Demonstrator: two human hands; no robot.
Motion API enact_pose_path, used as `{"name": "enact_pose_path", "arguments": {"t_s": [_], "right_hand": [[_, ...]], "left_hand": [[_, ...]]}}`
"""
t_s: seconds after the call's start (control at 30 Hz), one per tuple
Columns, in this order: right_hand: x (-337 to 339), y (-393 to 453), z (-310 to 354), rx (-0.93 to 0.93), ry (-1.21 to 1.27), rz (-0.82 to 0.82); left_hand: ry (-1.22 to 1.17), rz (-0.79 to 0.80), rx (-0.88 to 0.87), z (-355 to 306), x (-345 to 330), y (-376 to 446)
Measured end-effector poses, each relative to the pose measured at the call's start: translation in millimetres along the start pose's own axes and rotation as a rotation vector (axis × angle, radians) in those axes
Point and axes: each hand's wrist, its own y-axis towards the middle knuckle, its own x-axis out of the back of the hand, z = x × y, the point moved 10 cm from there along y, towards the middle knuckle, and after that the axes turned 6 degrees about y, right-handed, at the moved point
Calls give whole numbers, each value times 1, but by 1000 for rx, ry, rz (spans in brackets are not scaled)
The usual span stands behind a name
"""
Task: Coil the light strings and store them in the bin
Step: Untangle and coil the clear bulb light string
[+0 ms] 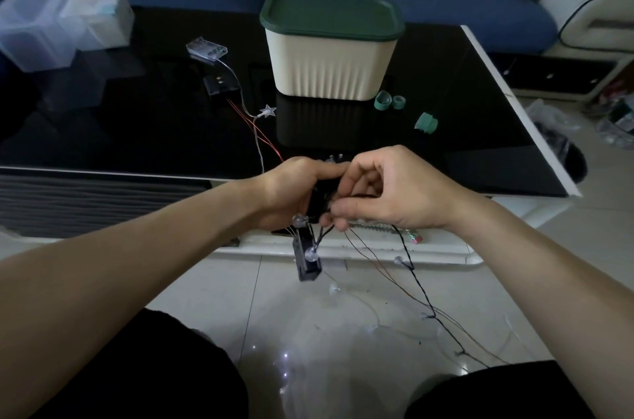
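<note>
From the head view I see my left hand (pixel 291 192) curled around a dark bundle of the black-wired light string (pixel 317 240), its fingers wrapped tight on the coil just off the near edge of the glossy black glass surface (pixel 480 130). My right hand (pixel 384 192) meets it, fingers (pixel 338 211) bent and pinching the thin black wire at the bundle. Small rounded clear bulbs stud the string; one hangs below beside a boxy black battery pack (pixel 308 264) that dangles under my left hand. Loose wire trails down to the pale, shiny tiled floor (pixel 206 298) towards my right knee.

On the surface stands the bin (pixel 331 65), cream plastic with ribbed sides and rounded corners, its smooth dark green lid (pixel 331 15) on. To the left of it lies a second light string (pixel 257 130) of clear and red wire with a star-shaped bulb, leading to a transparent battery box (pixel 207 49). Green tape rolls (pixel 389 102) lie just right of the bin. Frosted plastic containers (pixel 44 20) sit at the far left
</note>
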Motion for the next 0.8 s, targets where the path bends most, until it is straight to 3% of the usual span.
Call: {"name": "enact_pose_path", "arguments": {"t_s": [0.27,0.43,0.8], "right_hand": [[1,-2,-9,-188,-184,114],[2,-5,-7,-133,-131,132],[9,-1,4,82,-136,-189]], "left_hand": [[244,21,1,-1,-4,1],[220,106,-25,-1,-9,-1],[-48,102,10,2,-1,-3]]}}
